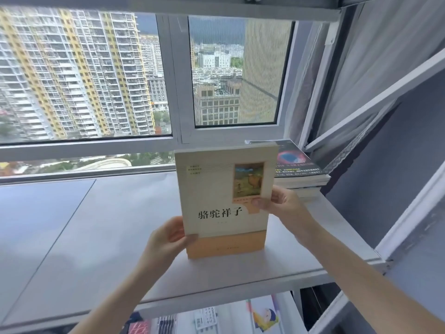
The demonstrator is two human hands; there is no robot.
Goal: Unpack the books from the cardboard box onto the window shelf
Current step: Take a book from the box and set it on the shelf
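A cream and orange book with black Chinese characters on its cover is held upright over the white window shelf, cover towards me. My left hand grips its lower left edge, thumb on the cover. My right hand holds its right edge, thumb under the small picture. Whether the book's bottom edge touches the shelf cannot be told. A low stack of books with a dark cover on top lies flat at the shelf's far right, behind the held book. The cardboard box is out of view.
The window rises right behind the shelf. A sheer curtain and grey frame panels close off the right side. Below the shelf's front edge lie more books or magazines, one with a cartoon cover.
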